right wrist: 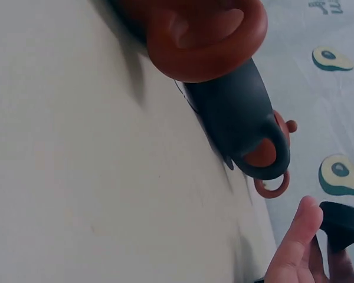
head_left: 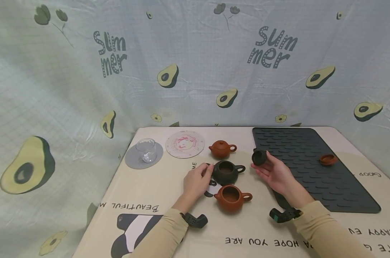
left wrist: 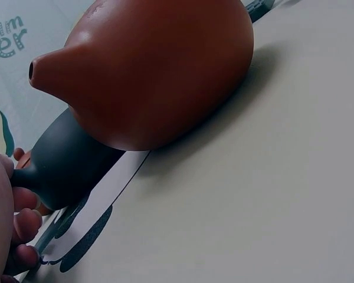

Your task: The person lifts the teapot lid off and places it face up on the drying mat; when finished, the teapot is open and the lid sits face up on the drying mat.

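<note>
At mid-table, the dark teapot (head_left: pixel 226 172) stands open, without its lid, its spout touched by the fingers of the left hand (head_left: pixel 197 182), which curl against it. Just right of it, the right hand (head_left: pixel 276 174) holds the dark lid (head_left: pixel 258 157) pinched at its fingertips, above the near-left edge of the black mat (head_left: pixel 314 168). Near the dark pot sits an open brown teapot (head_left: pixel 232 197); farther off stands a lidded brown teapot (head_left: pixel 222 148). A brown lid (head_left: pixel 328 159) lies on the mat.
</note>
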The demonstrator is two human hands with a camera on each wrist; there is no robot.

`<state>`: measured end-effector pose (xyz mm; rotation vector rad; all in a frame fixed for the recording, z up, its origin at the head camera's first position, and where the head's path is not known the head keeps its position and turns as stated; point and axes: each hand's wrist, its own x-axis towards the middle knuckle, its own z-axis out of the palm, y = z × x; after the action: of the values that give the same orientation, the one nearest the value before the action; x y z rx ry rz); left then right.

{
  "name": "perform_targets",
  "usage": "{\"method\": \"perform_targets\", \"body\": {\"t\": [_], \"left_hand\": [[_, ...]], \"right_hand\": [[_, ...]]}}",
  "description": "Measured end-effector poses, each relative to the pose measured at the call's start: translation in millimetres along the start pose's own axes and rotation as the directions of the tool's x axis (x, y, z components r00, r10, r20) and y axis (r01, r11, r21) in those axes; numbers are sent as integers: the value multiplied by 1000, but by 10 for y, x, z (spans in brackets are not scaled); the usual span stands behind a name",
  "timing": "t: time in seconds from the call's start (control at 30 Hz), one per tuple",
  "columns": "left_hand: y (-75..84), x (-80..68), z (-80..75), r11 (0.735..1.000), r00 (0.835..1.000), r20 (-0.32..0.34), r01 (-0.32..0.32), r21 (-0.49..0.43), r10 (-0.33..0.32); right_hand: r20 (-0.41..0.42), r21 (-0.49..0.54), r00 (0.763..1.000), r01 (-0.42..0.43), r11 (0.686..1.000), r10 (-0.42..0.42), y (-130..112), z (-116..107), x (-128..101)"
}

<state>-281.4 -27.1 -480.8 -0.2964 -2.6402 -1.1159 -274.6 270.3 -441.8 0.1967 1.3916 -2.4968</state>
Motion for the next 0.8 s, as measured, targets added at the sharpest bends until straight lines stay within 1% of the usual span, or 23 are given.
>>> {"method": "perform_targets", "body": {"t": [0.1, 0.2, 0.3, 0.4, 0.5, 0.63, 0.7, 0.8], "left_hand": [[-6, 2, 5, 1000, 1000, 5, 7, 3, -7], [-7, 1, 10, 1000, 1000, 10, 11, 0, -11], [-2, 0, 11, 1000, 1000, 10, 12, -8, -12], [1, 3, 7, 1000, 1000, 9, 13, -12, -13], [2, 5, 3, 1000, 1000, 10, 16, -11, -16], [0, 6, 1, 1000, 1000, 10, 15, -13, -15], [0, 5, 0, 1000, 1000, 10, 15, -14, -15], [0, 5, 1, 1000, 1000, 9, 15, -15, -15]], "right_hand": [[-31, 11, 999, -29, 1000, 29, -34, -6, -14], [-67, -29, 997, -48, 998, 46, -61, -9, -16], [-96, -97, 994, -58, 994, 49, -79, -20, -13], [-113, -190, 993, -52, 980, 31, -101, -29, -12], [-140, -281, 990, -35, 959, -5, -121, -48, -8], [-194, -375, 979, -17, 927, -61, -161, -93, -11], [-212, -424, 973, -9, 906, -89, -185, -125, -17], [-225, -512, 966, -2, 859, -131, -212, -184, -27]]}}
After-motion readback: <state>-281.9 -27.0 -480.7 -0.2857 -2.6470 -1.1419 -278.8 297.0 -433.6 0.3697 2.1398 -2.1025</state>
